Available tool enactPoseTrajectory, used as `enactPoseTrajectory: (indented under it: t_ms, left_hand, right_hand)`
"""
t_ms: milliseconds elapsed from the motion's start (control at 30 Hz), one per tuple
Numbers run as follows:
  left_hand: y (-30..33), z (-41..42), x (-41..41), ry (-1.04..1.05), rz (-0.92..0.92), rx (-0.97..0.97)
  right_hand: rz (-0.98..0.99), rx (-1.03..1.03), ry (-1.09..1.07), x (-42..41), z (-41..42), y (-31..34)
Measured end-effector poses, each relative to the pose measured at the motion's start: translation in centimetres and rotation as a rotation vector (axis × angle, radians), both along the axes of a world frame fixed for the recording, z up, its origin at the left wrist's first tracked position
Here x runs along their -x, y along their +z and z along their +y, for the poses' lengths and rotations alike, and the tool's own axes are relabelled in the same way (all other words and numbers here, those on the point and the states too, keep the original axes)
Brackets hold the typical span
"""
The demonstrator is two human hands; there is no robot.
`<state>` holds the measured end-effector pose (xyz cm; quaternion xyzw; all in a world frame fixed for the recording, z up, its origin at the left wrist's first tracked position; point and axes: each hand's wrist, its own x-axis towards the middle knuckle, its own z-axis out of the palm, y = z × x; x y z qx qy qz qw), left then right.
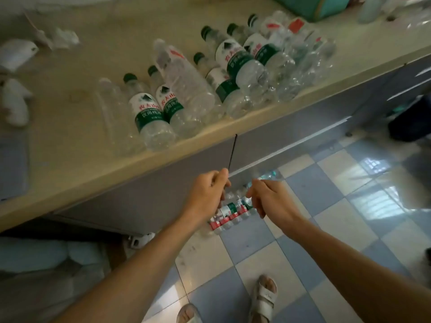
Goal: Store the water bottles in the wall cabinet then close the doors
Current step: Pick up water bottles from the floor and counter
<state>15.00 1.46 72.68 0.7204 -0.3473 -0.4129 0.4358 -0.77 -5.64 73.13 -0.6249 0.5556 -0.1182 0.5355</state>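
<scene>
Several water bottles point(242, 66) with green caps and green-white labels stand and lean together on the beige countertop point(77, 145), close to its front edge. A shrink-wrapped pack of small bottles point(229, 214) lies on the tiled floor against the grey base cabinet point(149, 194). My left hand point(207, 194) and my right hand point(270, 199) hover just above the pack with fingers curled. The right hand pinches the pack's clear plastic wrap point(268, 177). The left hand seems to grip the wrap too, though its fingertips are hidden. No wall cabinet is in view.
Crumpled white paper and plastic point(16, 101) lie at the counter's left. A teal box point(310, 5) stands at the back right. A dark bag point(410, 122) sits on the checkered floor point(326, 206) at right. My sandalled feet point(263, 297) stand below.
</scene>
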Motion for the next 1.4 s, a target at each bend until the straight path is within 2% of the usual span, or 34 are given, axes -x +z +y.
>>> enactPoseTrajectory:
  t_ms: [267,500,733,900,1000,1133,1233,1400]
  left_hand:
    - [-20.4,-2.0,2.6,0.007,-0.038,-0.289]
    - [-40.7,-2.7,4.8,0.111,-0.101,-0.399]
    - [-56.6,-3.2,2.4,0.159,-0.299,-0.496]
    - [-64.1,-4.7,0.6,0.166,-0.374,-0.542]
    - [-67.4,-5.0,0.5,0.153,-0.394,-0.551]
    - [-70.5,-4.6,0.1,0.132,-0.311,-0.424]
    - [-71.4,-3.8,-0.6,0.107,-0.187,-0.407]
    - [-71.9,-3.1,-1.0,0.102,-0.119,-0.354]
  right_hand:
    - [0.093,-0.212,-0.077,5.6,-3.0,-19.9]
    - [0.162,-0.361,-0.138,10.7,-5.3,-39.6]
    - [0.173,-0.341,-0.194,11.4,-9.4,-54.2]
    - [0.140,-0.169,-0.169,8.8,-14.4,-60.4]
    - [0.147,-0.075,-0.254,7.7,-17.1,-63.3]
    - [0.210,0.008,-0.356,6.2,-19.3,-67.2]
    - [0.207,-0.021,-0.475,5.2,-20.7,-68.6]
    - [0.146,-0.107,-0.615,4.6,-20.8,-69.7]
